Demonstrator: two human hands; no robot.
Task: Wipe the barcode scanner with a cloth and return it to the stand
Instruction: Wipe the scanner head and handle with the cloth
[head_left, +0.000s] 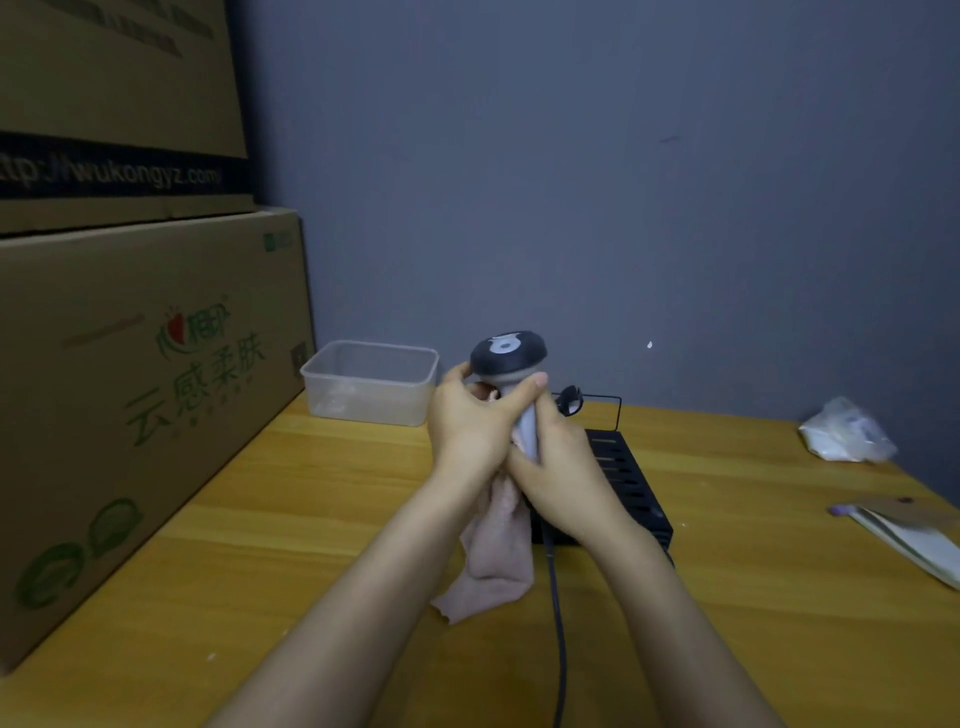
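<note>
Both forearms are being stretched forward over the wooden table (270, 545). Above it the scanner (508, 358) is being held upright, its grey handle being gripped by the right hand (563, 475). A pink cloth (496, 551) is being pinched against the handle by the left hand (475, 423), fingers curled, the rest hanging down. Behind the hands, the black stand (631, 480) is being partly hidden. A clear plastic tub (371, 382) is sitting beside cardboard boxes (150, 405).

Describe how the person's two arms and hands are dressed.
Both forearms are bare up to the frame's bottom edge: no sleeves show. The left hand and right hand wear no gloves, and no rings, watch or bracelet are visible. The fingernails look short and unpainted.
</note>
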